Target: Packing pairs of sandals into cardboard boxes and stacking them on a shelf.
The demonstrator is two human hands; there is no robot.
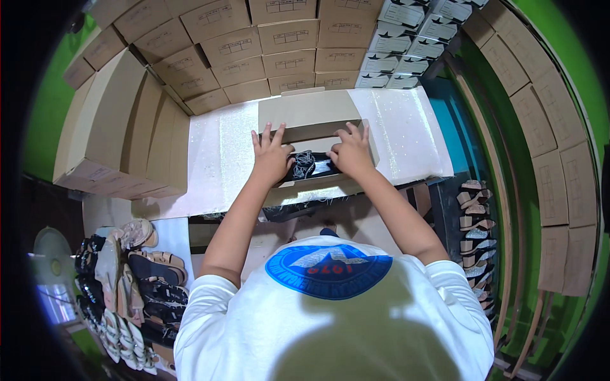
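A brown cardboard shoebox (318, 184) lies open on the white table, its lid flap (308, 109) standing back at the far side. Inside it is a black shoe (305, 166) with grey cords or straps bunched on top; part of it is in shadow. My left hand (272, 159) reaches over the box's left end, fingers spread toward the far edge and thumb down beside the shoe. At the right end, my right hand (352, 152) has its fingers apart too, with the thumb over the shoe's right part. Neither hand visibly grips anything.
Stacked brown boxes (289, 37) and white boxes (391, 41) line the table's far side. Large cartons (101, 127) stand at the left. Many shoes and sandals (127, 286) sit at lower left, with heeled shoes (476, 222) on the right. More boxes (534, 120) line the right wall.
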